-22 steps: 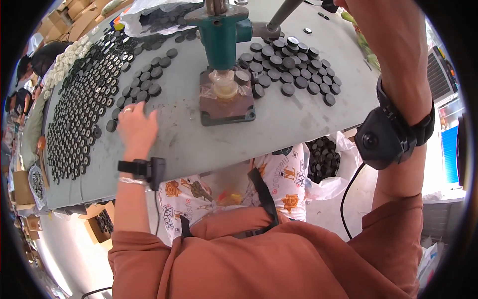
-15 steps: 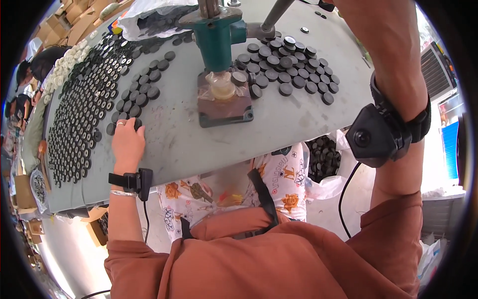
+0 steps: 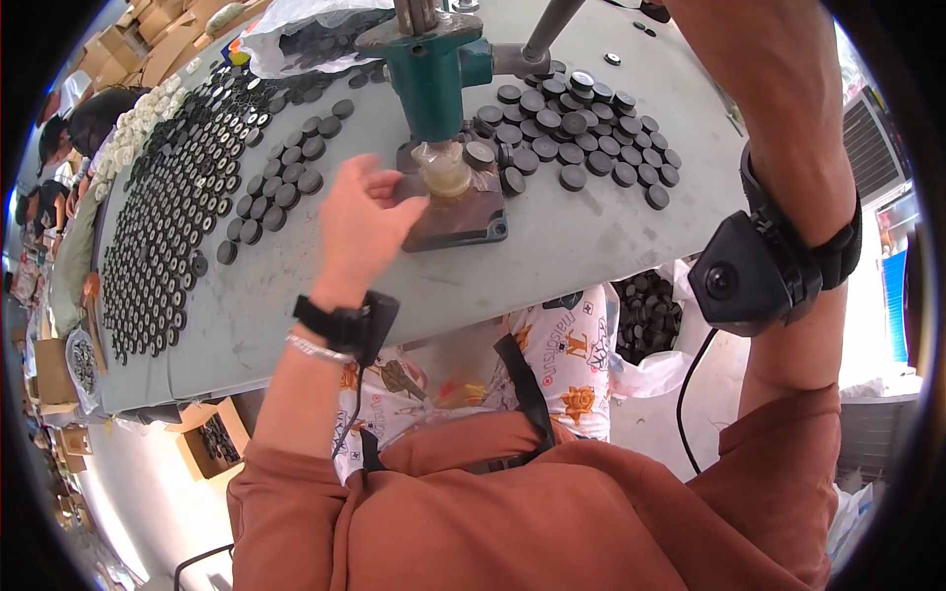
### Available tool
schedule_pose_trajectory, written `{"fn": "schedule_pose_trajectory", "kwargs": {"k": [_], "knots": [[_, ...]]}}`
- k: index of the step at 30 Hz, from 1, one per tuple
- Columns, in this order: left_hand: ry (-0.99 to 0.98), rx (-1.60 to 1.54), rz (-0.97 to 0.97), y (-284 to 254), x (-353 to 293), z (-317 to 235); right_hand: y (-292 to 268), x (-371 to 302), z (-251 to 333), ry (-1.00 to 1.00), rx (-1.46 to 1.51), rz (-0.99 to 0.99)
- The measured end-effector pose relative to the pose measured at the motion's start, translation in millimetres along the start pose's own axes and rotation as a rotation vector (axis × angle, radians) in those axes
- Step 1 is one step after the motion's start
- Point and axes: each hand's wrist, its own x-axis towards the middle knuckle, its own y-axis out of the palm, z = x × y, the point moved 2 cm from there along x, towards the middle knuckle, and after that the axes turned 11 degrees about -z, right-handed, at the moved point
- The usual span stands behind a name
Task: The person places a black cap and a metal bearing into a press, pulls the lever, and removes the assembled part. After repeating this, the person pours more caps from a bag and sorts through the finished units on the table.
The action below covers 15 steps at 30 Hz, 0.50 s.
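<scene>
— What packaging is about?

— Brown cardboard boxes (image 3: 118,44) crowd the far left corner, a white plastic sheet (image 3: 296,25) with dark pieces lies behind the press, and a clear bag of black discs (image 3: 650,315) hangs below the near edge of the table (image 3: 591,246), to the right.

— And room to move?

— Bare grey table lies between the near edge and the brown base plate (image 3: 463,212) of the green hand press (image 3: 429,69). Rows of black discs (image 3: 158,227) fill the left side; a loose cluster of black caps (image 3: 581,128) sits just right of the press.

— The hands?

— The left hand (image 3: 360,222) hovers open, fingers spread and slightly curled, just left of the base plate and the pale round piece (image 3: 445,172) resting on it under the press — whether it touches I cannot tell. The right hand is out of view past the top edge; only its forearm (image 3: 778,128) with a strapped black camera (image 3: 744,281) shows, reaching up near the press lever (image 3: 547,30).
</scene>
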Motion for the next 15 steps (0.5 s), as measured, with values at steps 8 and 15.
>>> {"fn": "schedule_pose_trajectory", "kwargs": {"k": [8,15], "knots": [[0.085,0.163,-0.042,31.9,1.2,-16.7,4.2,-7.2,-2.6,-0.007,0.007,-0.002],[0.050,0.102,-0.066,42.4,5.7,-8.2,4.2,-13.3,-0.5,-0.022,0.015,-0.006]]}}
